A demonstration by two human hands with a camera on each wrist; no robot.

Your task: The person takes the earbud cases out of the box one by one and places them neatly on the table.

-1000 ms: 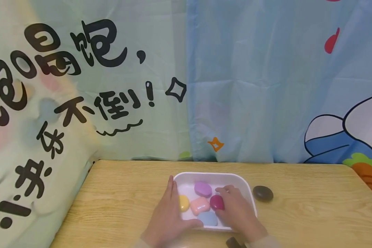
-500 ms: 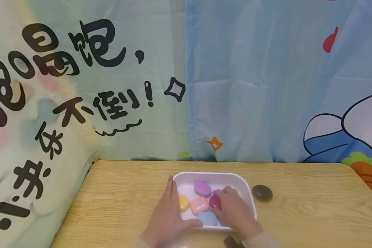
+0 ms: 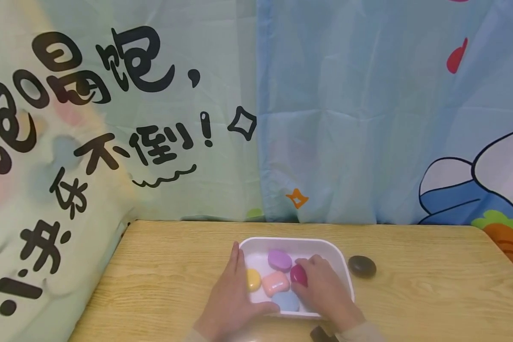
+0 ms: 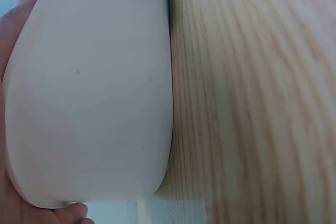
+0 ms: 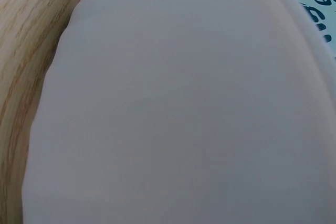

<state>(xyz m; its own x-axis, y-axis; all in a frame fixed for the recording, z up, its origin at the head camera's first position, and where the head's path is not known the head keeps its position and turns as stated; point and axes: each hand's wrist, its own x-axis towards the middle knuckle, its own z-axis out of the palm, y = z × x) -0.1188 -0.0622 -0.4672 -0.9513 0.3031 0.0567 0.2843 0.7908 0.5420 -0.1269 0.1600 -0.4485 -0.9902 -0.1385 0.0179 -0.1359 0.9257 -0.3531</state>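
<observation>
A white tray [image 3: 312, 243] stands on the table with several smooth coloured pebbles in it. My left hand [image 3: 232, 289] grips its left end, the thumb along the front rim and the fingers at the far left corner; the left wrist view shows fingertips bent round the tray wall [image 4: 94, 87]. Inside the tray my right hand [image 3: 328, 290] pinches a magenta pebble [image 3: 298, 275] between thumb and fingers. Close by lie a pink pebble [image 3: 276, 283], a purple pebble [image 3: 280, 260], a light blue pebble [image 3: 286, 301] and a yellow pebble [image 3: 253, 280], partly behind the left hand.
A dark grey pebble [image 3: 362, 267] lies on the wooden table [image 3: 432, 285] right of the tray. Near the right wrist, a dark object [image 3: 320, 334] shows at the bottom edge. A printed curtain [image 3: 346, 118] hangs behind the table. Tray wall [image 5: 178, 103] fills the right wrist view.
The magenta pebble has shifted slightly away from me within the right hand's pinch, and the right thumb has moved up along it. The left hand and the tray stay in place.
</observation>
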